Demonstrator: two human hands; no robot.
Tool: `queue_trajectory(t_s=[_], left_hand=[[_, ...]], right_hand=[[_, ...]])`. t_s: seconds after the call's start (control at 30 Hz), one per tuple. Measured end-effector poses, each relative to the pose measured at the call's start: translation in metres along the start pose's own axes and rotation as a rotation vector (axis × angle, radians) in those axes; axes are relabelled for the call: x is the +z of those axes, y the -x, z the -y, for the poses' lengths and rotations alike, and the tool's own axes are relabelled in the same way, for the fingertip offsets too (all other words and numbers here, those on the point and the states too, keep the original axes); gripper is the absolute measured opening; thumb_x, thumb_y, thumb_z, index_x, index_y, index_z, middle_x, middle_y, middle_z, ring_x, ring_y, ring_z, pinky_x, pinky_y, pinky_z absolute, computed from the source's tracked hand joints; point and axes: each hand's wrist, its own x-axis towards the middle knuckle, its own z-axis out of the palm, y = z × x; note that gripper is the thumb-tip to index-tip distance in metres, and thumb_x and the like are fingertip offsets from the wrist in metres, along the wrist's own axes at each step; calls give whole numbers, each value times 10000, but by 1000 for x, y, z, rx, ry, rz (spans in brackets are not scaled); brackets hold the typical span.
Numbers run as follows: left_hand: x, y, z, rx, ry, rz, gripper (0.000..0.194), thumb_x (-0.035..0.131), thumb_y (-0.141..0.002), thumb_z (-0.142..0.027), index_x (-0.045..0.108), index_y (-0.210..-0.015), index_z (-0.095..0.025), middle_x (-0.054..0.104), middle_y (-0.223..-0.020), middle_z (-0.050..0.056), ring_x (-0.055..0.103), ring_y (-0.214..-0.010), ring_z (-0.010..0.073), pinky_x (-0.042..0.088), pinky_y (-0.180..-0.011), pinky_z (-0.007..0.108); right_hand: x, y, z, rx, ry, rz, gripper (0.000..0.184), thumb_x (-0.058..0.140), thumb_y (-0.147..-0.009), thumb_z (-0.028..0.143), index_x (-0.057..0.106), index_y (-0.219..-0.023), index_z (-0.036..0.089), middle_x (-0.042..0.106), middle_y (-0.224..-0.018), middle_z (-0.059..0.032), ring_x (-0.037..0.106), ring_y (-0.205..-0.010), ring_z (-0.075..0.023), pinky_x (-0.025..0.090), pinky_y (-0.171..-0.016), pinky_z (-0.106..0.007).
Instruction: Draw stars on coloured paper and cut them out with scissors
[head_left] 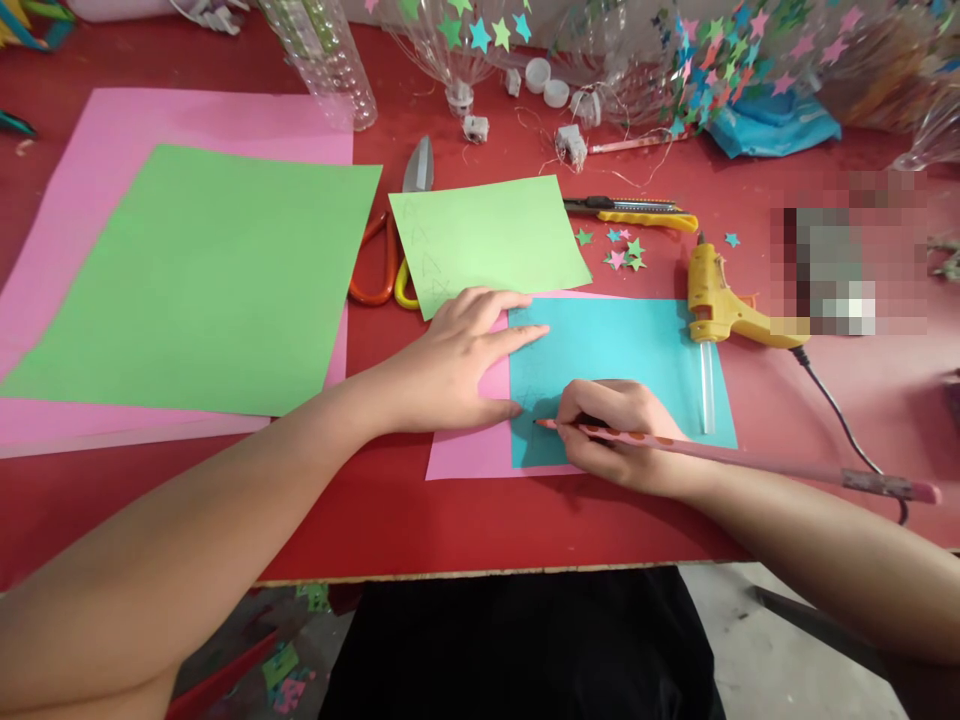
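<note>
My right hand (622, 435) is closed around a long pink pencil (720, 455), its tip touching the left part of a blue sheet of paper (615, 340). Faint pencil lines show on the blue sheet near the tip. My left hand (472, 365) lies flat with fingers spread, its fingertips on the blue sheet's left edge. Under the blue sheet is a pink sheet (465, 455). Just beyond my left hand lies a light green sheet (487, 240) with small star outlines drawn along its left side. It partly covers scissors (375, 265) with orange and yellow handles.
A yellow glue gun (712, 300) with a clear stick overlaps the blue sheet's right side. A box cutter (637, 212) and small paper stars (626, 255) lie behind. Large green (202, 280) and pink sheets (225, 115) cover the left. Plastic bottles (322, 65) stand at the back.
</note>
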Motion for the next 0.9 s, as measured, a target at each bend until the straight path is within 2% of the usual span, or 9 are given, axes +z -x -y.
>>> queue_trajectory(t_s=[0.23, 0.43, 0.67, 0.9], left_hand=[[0, 0, 0, -4, -7, 11, 722, 719, -796, -501, 500, -1435, -247, 349, -1513, 150, 285, -1405, 394, 284, -1157, 619], [0, 1, 0, 2, -26, 5, 709, 716, -804, -500, 493, -1438, -272, 355, -1510, 140, 282, -1404, 382, 284, -1154, 617], [1, 0, 1, 0, -31, 11, 718, 705, -808, -532, 493, -1438, -261, 356, -1507, 147, 288, -1400, 376, 286, -1156, 609], [0, 1, 1, 6, -22, 10, 718, 714, -803, -523, 497, -1433, -256, 361, -1508, 152, 291, -1398, 389, 283, -1153, 619]], right_hand=[[-2, 0, -3, 30, -82, 4, 172, 476, -765, 63, 416, -703, 213, 441, -575, 63, 383, -491, -68, 311, -474, -183], [-4, 1, -3, 77, -141, 52, 191, 490, -752, 73, 390, -685, 221, 420, -584, 65, 372, -502, -78, 374, -509, -208], [-7, 2, -2, 81, -139, 83, 181, 486, -739, 53, 423, -675, 210, 433, -577, 61, 368, -494, -72, 327, -479, -209], [-7, 3, -3, 82, -197, 93, 199, 468, -717, 31, 410, -668, 214, 431, -573, 64, 371, -495, -72, 332, -479, -211]])
